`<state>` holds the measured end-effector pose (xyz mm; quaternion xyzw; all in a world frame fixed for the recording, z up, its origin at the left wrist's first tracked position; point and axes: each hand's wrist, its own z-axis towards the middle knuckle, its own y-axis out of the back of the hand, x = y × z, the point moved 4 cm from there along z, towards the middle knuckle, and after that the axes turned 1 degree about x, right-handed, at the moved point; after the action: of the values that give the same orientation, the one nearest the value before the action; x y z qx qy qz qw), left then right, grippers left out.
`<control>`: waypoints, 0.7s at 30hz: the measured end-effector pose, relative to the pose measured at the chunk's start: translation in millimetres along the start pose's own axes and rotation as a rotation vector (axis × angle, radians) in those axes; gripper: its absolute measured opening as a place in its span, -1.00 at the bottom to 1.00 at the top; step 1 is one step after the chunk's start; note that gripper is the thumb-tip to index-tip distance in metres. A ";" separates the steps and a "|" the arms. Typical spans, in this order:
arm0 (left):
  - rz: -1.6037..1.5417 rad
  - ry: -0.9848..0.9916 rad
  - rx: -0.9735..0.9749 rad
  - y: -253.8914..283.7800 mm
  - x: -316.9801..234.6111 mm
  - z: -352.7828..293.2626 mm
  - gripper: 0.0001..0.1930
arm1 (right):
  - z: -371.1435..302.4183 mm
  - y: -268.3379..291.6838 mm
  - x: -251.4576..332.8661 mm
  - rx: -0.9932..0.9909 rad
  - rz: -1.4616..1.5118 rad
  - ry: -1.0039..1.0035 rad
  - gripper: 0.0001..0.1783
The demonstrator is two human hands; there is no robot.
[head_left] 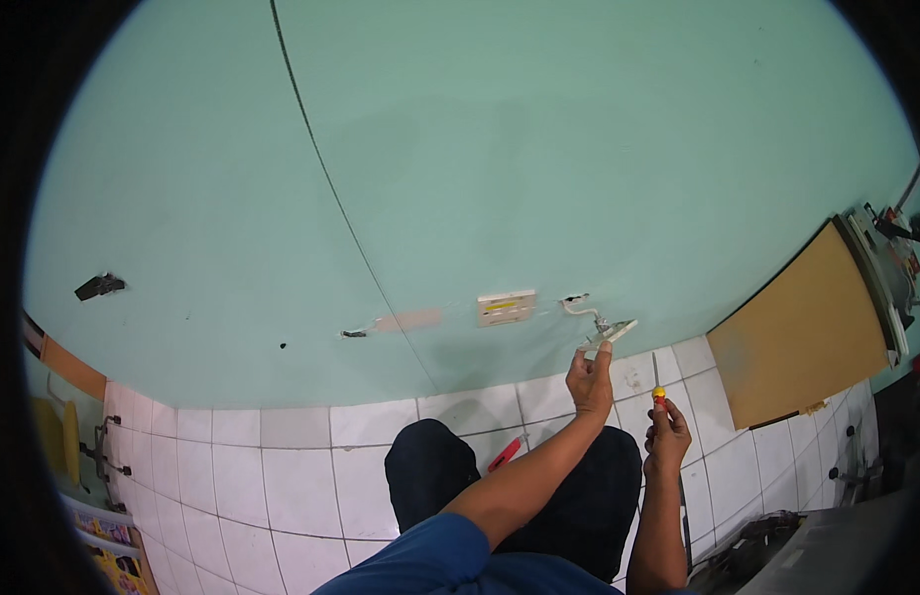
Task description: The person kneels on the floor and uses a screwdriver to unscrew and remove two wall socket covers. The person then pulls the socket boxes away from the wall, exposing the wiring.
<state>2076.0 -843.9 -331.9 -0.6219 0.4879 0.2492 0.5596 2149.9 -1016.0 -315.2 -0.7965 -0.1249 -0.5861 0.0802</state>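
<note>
While the person crouched at a pale green wall (579,149), knees apart on white tile, the left hand (591,382) had the loose wall plate (619,335) pinched by its lower edge between thumb and fingers. The plate was off the wall, hanging out just below and to the right of a rough hole (575,297), and some pale wires (580,311) looped down from that hole to the back of it.

The right hand (666,436) was curled around the red and yellow handle of a screwdriver (659,395), shaft pointing away from the body toward the foot of the wall.

What mattered most, layout-wise: the plate sat up and to the left of the right hand, and the left hand was clearly the nearer one, since it was the one touching it. The plate's long axis slanted, right end higher, while the screwdriver stood almost straight up and down in view, so the two weren't lined up. The tip looked just right of the plate and a bit lower, not touching; can't really tell the depth between them.

Also around: a second plate (507,308) flat on the wall to the left, and a red cutter (506,453) on the floor (301,486) between the knees.
</note>
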 end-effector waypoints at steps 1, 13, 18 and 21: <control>0.015 0.003 0.016 1.6 2.3 -1.3 -0.57 | 1.5 4.0 0.6 -0.009 0.009 -0.004 -0.63; 0.161 -0.233 0.047 25.5 21.0 18.3 -0.59 | 16.5 28.9 1.7 -0.061 0.041 -0.038 -0.60; 0.238 -0.135 0.169 43.9 20.8 39.2 -0.21 | 10.1 19.5 1.9 -0.017 0.037 -0.077 -0.55; 0.203 -0.012 0.283 37.9 12.3 44.5 -0.02 | -0.2 4.7 11.5 0.054 0.047 -0.020 -0.46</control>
<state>2057.8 -802.3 -370.6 -0.4829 0.5749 0.2369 0.6166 2154.4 -1019.4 -304.0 -0.8027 -0.1225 -0.5725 0.1141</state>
